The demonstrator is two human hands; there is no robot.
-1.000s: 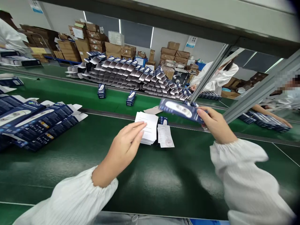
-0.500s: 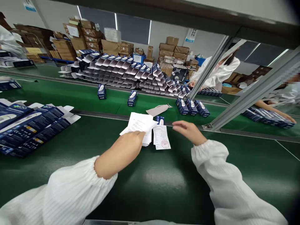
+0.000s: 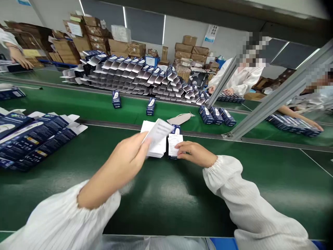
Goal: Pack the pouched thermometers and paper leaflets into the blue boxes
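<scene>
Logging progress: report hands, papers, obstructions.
Left hand holding printed paper; right hand at printed slips. White paper stack between hands. Blue carton pile at left, clear of hands.

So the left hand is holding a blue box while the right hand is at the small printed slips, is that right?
Not quite: the head view shows the left hand holding a white printed paper, not a blue box. The right hand is at the small printed slips.
</scene>
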